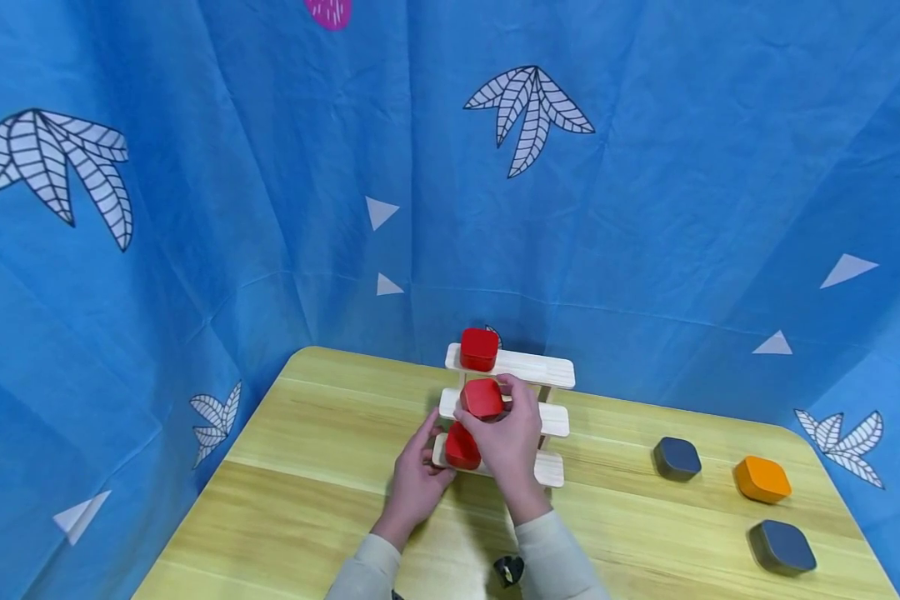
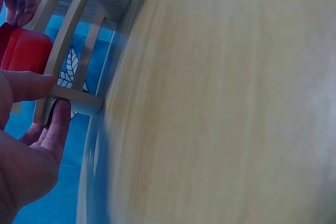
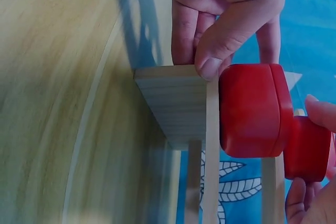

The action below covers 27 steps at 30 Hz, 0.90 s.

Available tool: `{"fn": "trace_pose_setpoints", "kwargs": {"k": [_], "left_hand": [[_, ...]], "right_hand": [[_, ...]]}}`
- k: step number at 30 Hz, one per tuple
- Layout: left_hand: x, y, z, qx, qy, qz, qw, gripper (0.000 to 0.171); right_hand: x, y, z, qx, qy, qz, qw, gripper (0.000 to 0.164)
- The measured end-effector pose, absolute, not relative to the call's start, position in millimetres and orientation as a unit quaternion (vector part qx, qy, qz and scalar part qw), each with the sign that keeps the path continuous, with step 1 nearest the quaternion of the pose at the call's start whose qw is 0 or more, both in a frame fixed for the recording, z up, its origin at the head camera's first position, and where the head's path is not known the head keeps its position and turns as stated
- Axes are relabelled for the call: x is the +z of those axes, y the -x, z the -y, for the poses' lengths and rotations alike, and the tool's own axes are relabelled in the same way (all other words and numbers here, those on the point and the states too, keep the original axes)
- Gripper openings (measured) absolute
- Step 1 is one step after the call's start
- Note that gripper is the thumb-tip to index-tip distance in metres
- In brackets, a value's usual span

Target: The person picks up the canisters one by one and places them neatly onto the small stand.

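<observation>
A small wooden three-tier rack (image 1: 553, 419) stands on the table, with a red rounded box at the left of each tier. My right hand (image 1: 516, 437) pinches the middle red box (image 1: 483, 398), which is on or just above the middle tier. The left end of the bottom tier is gripped by my left hand (image 1: 417, 483), thumb above and fingers around and below it, as the left wrist view shows. Beside that thumb sits the lower red box (image 3: 249, 111) on the bottom tier. The top red box (image 1: 479, 348) rests untouched.
On the table's right side lie two dark grey boxes (image 1: 677, 458) (image 1: 783, 547) and an orange box (image 1: 762, 479). A small black object (image 1: 508, 570) is by the right sleeve. A blue patterned cloth (image 1: 645, 208) hangs behind the wooden table (image 1: 300, 467).
</observation>
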State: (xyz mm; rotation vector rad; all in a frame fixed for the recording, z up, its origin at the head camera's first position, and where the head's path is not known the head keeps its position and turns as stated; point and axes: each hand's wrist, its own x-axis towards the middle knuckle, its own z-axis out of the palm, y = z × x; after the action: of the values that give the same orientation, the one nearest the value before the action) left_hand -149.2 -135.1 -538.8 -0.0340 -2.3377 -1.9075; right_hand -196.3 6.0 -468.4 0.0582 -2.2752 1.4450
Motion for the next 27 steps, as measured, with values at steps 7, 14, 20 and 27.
{"fn": "trace_pose_setpoints", "kwargs": {"k": [7, 14, 20, 27], "left_hand": [[-536, 149, 135, -0.633, 0.012, 0.772, 0.062, 0.098], [-537, 149, 136, -0.627, 0.013, 0.776, 0.063, 0.099], [-536, 150, 136, -0.624, 0.008, 0.779, 0.054, 0.100], [-536, 149, 137, -0.624, 0.020, 0.779, 0.065, 0.099]], "right_hand": [[-467, 197, 0, 0.504, -0.026, 0.834, 0.223, 0.073], [-465, 199, 5, 0.480, -0.025, 0.847, 0.225, 0.073], [-465, 200, 8, 0.447, -0.014, 0.864, 0.233, 0.072], [-465, 200, 12, 0.420, 0.007, 0.879, 0.226, 0.075]]}}
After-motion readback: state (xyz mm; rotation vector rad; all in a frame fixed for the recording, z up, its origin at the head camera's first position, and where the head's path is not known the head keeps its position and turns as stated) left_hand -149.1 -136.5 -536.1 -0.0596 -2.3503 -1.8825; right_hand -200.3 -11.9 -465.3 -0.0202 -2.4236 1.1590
